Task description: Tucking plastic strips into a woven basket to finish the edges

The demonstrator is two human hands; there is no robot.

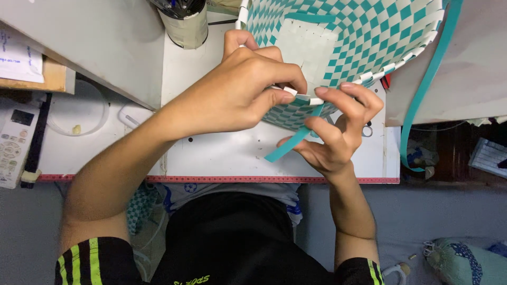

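Seen from the head camera, a woven basket (364, 37) of teal and white checks is tipped on its side on the white counter (222, 153), its opening turned toward the wearer. The near rim of the basket is pinched by the left hand (240, 89), thumb and forefinger closed on the white edge band. Just beside it, the right hand (338, 132) is curled around a teal strip (293, 142), which is gripped between the fingers; the free end of the strip slants down to the left over the counter. A second, longer teal strip (422, 95) is seen hanging from the basket's right side and curving down past the counter's edge.

A measuring tape (222, 179) is fixed along the counter's front edge. A taped cup of pens (185, 21) stands at the top, well apart from the hands. A remote control (13, 145) lies at the far left. Scissors appear to lie behind the right hand, largely hidden. A patterned cushion (465, 261) lies at the lower right.
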